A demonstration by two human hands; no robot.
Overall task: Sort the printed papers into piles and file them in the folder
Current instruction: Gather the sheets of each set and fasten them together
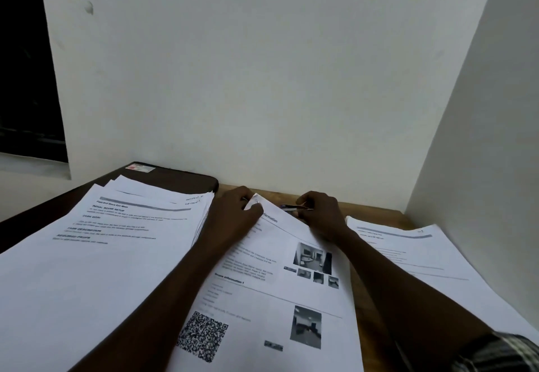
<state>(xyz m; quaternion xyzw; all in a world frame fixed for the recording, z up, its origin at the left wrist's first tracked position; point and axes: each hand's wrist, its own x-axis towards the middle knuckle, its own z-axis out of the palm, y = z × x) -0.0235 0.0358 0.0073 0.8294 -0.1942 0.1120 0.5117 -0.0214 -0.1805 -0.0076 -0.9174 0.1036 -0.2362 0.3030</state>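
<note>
Three lots of printed paper lie across a wooden table (376, 215) set against a white wall (262, 79).

Left pile (96, 255): lower left to centre left of the frame; a fanned stack, top sheet carrying headings and short text lines; handwriting on the far right corner of a lower sheet, too small to read. It lies on a dark folder (180, 179), whose rounded corner shows beyond it at centre; a small pale label (140, 168) sits on the folder's far edge.

Middle pile (280, 293): lower centre, between the two forearms; its top page shows a QR code (202, 336) at the bottom, small room photographs (313, 257) to the right and blocks of text; its left edge touches or overlaps the left pile.

Right pile (414, 255): centre right running to lower right, apart from the middle pile with bare wood between them; a grey bar sits under its title.

Left hand (233, 217): centre of frame, fingers curled, thumb and fingertips pinching the far corner (256, 200) of the middle pile's top page; that corner is lifted and bent off the table.

Right hand (322, 214): just right of the left hand, fingers closed round a pen (291, 207) that points left toward the lifted corner; the heel of the hand rests at the far right edge of the middle pile.

Striped sleeve (501, 351): bottom right corner, on the right arm.
</note>
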